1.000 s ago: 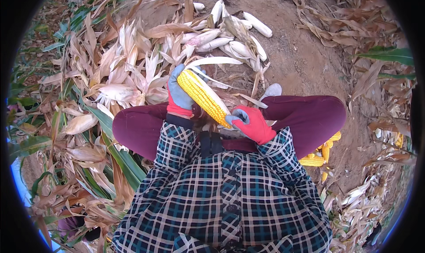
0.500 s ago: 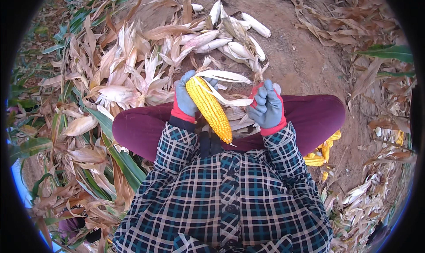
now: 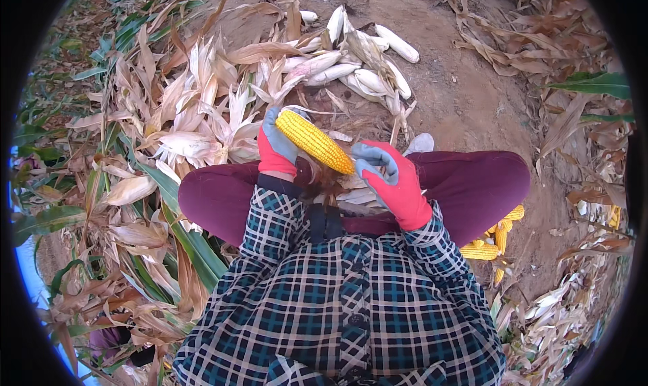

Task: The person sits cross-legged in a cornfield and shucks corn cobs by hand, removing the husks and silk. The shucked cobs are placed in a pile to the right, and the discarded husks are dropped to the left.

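Observation:
A husked yellow ear of corn point(image 3: 314, 142) slants down to the right above my lap. My left hand point(image 3: 280, 140), in a grey and red glove, is closed around its upper left end, with the thumb hidden behind the ear. A thin pale strip of husk shows just above that end. My right hand point(image 3: 390, 178), gloved alike, is at the lower right tip of the ear, fingers bent and apart. Whether its fingertips touch the tip cannot be made out. Loose husk pieces point(image 3: 361, 200) lie between my crossed legs.
Several unhusked white-sheathed ears point(image 3: 368, 80) lie in a pile ahead on bare soil point(image 3: 459, 106). Dry husks point(image 3: 192, 146) heap at the left, among green leaves. Husked yellow ears point(image 3: 480, 250) lie beside my right knee point(image 3: 496, 173). Dry stalks and leaves point(image 3: 563, 133) cover the right side.
The pale husk strips have come off the ear. My right hand has let go of them and moved to the ear's tip, while my left hand has tilted the ear flatter, tip rightward.

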`<state>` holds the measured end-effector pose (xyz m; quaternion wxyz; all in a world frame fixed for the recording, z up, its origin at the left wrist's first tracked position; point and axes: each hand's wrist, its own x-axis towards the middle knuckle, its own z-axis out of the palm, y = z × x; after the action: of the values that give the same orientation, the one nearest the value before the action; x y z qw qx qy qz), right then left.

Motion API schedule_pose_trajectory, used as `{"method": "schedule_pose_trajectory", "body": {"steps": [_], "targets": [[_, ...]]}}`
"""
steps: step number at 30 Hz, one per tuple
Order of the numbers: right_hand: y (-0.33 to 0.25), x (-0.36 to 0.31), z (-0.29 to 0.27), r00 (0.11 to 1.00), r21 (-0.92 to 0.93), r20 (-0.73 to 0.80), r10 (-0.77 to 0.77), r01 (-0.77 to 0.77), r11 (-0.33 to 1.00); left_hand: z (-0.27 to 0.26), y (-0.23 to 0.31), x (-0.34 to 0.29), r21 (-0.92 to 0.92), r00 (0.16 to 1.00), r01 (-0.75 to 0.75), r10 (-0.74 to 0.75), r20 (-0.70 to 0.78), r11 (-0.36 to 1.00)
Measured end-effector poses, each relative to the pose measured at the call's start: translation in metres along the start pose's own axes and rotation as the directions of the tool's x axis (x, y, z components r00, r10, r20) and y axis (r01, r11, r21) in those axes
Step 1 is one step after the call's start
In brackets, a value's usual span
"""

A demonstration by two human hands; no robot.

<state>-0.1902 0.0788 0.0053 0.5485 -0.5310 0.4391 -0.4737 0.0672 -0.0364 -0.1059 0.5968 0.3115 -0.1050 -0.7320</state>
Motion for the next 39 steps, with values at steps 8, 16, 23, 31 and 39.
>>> {"method": "schedule_pose_trajectory", "body": {"steps": [8,16,23,31,39], "targets": [[0.059,-0.007,0.008,0.981,-0.026,0.03,0.192,-0.191,0.981,0.029,0.002,-0.014,-0.213,0.993,0.115,-0.117,0.002,0.97],[0.048,-0.011,-0.001,0.978,-0.282,0.208,-0.015,0.074,0.956,0.042,0.005,-0.035,-0.2,0.956,0.293,-0.288,0.054,0.935],[0.048,-0.015,-0.014,0.897,0.434,0.286,0.338,-0.436,0.788,0.048,0.001,-0.036,-0.25,0.939,0.345,-0.332,0.095,0.905],[0.039,-0.006,-0.008,0.93,0.403,0.165,0.328,-0.367,0.839,0.043,-0.006,-0.04,-0.245,0.929,0.369,-0.356,0.098,0.897],[0.043,-0.029,-0.011,0.883,0.165,0.233,0.409,-0.45,0.878,0.04,0.0,-0.039,-0.21,0.961,0.277,-0.267,0.075,0.938]]}}
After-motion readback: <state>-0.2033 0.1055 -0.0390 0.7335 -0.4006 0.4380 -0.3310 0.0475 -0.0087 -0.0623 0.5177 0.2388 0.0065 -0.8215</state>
